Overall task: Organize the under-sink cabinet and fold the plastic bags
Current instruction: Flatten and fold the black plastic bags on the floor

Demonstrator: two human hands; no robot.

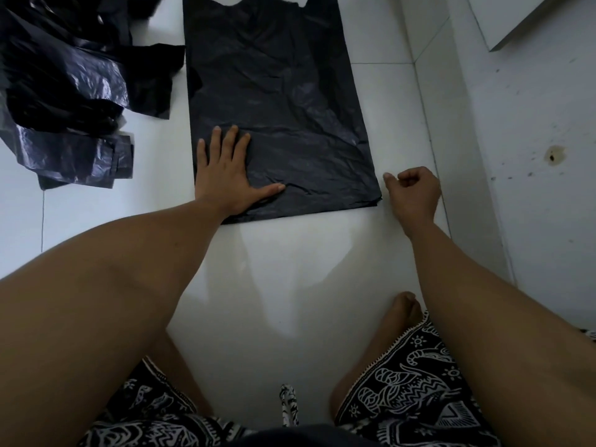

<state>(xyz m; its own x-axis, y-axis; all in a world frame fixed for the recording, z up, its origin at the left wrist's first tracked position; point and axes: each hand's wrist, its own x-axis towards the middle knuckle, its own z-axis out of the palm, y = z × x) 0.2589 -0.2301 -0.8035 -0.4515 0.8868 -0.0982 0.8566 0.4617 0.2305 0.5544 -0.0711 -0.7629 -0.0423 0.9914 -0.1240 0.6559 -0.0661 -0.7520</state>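
Folding stage. Pressing near-left corner of black bag [280, 108], spread flat on floor [290, 269], with left grip [225, 175], fingers straight. Holding right grip [412, 191] curled, empty, just beside near-right corner. Next, probably: pinch right edge, fold across lengthwise. Crumpled bags [64, 91] heaped at left, unfolded.

Black plastic bag [283, 101] creased, dull sheen; floor tiles [290, 262] glossy.

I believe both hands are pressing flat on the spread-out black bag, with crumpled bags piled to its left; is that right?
Not quite: the head view shows only the left hand flat on the black bag; the right hand is curled beside its corner.
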